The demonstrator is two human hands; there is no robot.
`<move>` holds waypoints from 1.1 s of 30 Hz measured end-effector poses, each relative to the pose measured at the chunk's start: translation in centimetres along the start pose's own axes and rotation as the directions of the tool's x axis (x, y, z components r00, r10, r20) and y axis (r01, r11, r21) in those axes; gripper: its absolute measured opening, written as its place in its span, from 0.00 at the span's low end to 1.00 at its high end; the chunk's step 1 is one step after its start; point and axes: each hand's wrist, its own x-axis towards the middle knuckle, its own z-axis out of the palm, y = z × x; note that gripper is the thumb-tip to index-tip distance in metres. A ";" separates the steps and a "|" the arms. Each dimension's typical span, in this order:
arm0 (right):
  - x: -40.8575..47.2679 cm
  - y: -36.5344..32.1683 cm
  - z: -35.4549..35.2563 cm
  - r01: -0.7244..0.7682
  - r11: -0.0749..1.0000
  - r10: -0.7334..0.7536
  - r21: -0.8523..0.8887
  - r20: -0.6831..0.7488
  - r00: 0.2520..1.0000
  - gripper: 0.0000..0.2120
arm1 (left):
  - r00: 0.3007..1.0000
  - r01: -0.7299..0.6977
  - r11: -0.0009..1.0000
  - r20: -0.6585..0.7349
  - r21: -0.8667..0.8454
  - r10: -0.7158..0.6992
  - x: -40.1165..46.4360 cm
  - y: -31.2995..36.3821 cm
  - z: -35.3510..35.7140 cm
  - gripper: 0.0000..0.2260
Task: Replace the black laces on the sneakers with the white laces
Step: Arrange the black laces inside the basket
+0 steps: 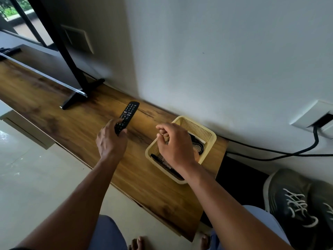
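A dark grey sneaker point(290, 197) threaded with white laces point(297, 204) stands on the floor at the lower right, with a second sneaker point(324, 204) partly cut off beside it. Black laces point(199, 144) lie coiled inside a yellow mesh basket point(201, 126) on the wooden TV stand. My right hand point(175, 145) hovers over the basket with its fingers curled down; whether they hold anything is hidden. My left hand point(111, 139) grips the near end of a black remote point(128, 114) lying on the stand.
A black pen point(166, 166) lies in the basket's near side. A TV on black feet point(81, 94) stands at the left of the wooden stand point(75, 127). Black cables point(270, 154) run from a wall socket point(313, 116) behind the stand. My bare feet and knees are at the bottom.
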 end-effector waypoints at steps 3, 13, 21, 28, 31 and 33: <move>0.8 -0.4 -1.4 -0.191 0.956 0.182 0.222 0.061 0.981 0.12 | 0.995 -0.083 0.995 -0.051 -0.049 0.080 -1.4 2.8 -1.2 0.17; 2.6 1.0 -6.3 -0.576 0.400 0.552 0.713 0.314 0.772 0.12 | 0.918 -0.379 0.917 0.076 -0.121 0.390 -8.5 8.9 -0.7 0.20; 2.1 3.4 -8.8 -0.650 0.394 0.631 0.649 0.323 0.705 0.13 | 0.836 -0.467 0.882 0.296 -0.060 0.463 -10.5 8.8 1.0 0.28; 1.3 4.7 -10.4 -0.664 0.620 0.566 0.419 0.346 0.748 0.11 | 0.763 -0.580 0.814 0.375 0.035 0.527 -9.9 7.8 2.1 0.27; 1.1 5.3 -11.0 -0.647 0.686 0.539 0.332 0.366 0.759 0.10 | 0.752 -0.593 0.802 0.403 0.069 0.522 -9.5 7.5 2.2 0.29; 1.0 5.5 -11.4 -0.642 0.713 0.518 0.281 0.407 0.753 0.11 | 0.744 -0.596 0.801 0.419 0.065 0.520 -9.1 7.3 2.2 0.31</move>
